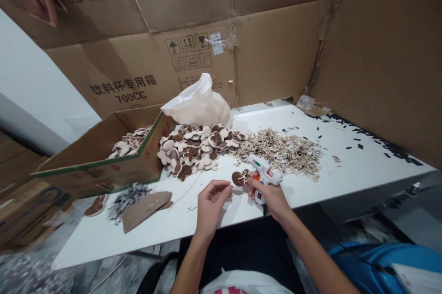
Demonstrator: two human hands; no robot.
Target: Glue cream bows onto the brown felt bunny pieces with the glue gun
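Note:
My right hand (268, 195) grips a white glue gun (265, 170) with its nozzle pointing left at a small brown felt piece (241, 177) that carries a cream bow. My left hand (211, 202) hovers just left of that piece, fingertips curled close to its edge; whether they touch it is unclear. Both hands sit over the near edge of the white table (345, 179).
A heap of brown-and-cream felt shapes (196, 147) lies behind the hands, beside a pile of small cream bows (286, 149). An open cardboard box (103, 156) with more shapes stands at left. A white plastic bag (200, 103), cardboard walls (276, 54), and black scraps (359, 140) surround the table.

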